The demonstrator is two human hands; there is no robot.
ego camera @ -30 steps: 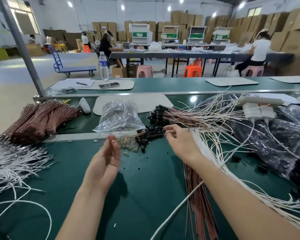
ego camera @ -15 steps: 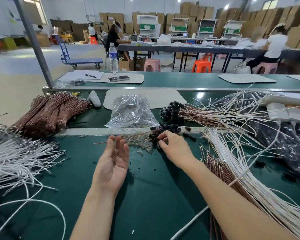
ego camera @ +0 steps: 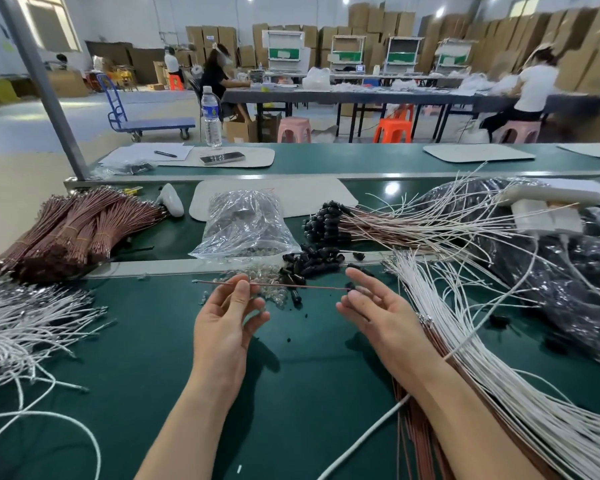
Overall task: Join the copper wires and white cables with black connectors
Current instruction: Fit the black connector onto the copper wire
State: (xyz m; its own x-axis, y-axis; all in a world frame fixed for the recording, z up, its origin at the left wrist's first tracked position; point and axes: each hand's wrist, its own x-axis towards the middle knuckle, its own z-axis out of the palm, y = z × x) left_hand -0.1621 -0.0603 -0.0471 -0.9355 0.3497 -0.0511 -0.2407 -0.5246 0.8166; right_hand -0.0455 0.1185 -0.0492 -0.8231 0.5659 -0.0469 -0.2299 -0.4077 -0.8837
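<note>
A warehouse floor fills the top of the frame, with cardboard boxes stacked along the back wall. Two people sit at a long dark table (ego camera: 361, 97) that carries four white-and-green racks (ego camera: 347, 51). In front of it a green workbench (ego camera: 291, 393) runs across the lower frame.

At centre, the left hand (ego camera: 222, 327) pinches one copper wire (ego camera: 291, 286) between thumb and fingertips near its left end. The wire lies level, raised above the bench. The right hand (ego camera: 381, 313) meets the wire's right end, thumb and a finger closed on one black connector (ego camera: 351, 289), though blur hides exactly how it sits there.

Just above the hands lies a loose heap of black connectors (ego camera: 312, 263), too many to count. Touching it on the left is a scatter of small clear pieces (ego camera: 274, 292). One clear plastic bag (ego camera: 243, 223) sits above those.

White cables form two masses: one fanned at the left edge (ego camera: 21, 320), the other sweeping down the right side (ego camera: 482, 341). More copper strands lie under the right one. Banded copper wire bundles (ego camera: 77, 230) are piled at middle left.

Right of the bag lies one spray of joined wires (ego camera: 395, 226), their black ends pointing left. A black plastic bag (ego camera: 568, 271) fills the right edge.

On the far bench strip, upper left of centre, stand one water bottle (ego camera: 211, 116), one phone (ego camera: 222, 157) and one pen (ego camera: 165, 153).
</note>
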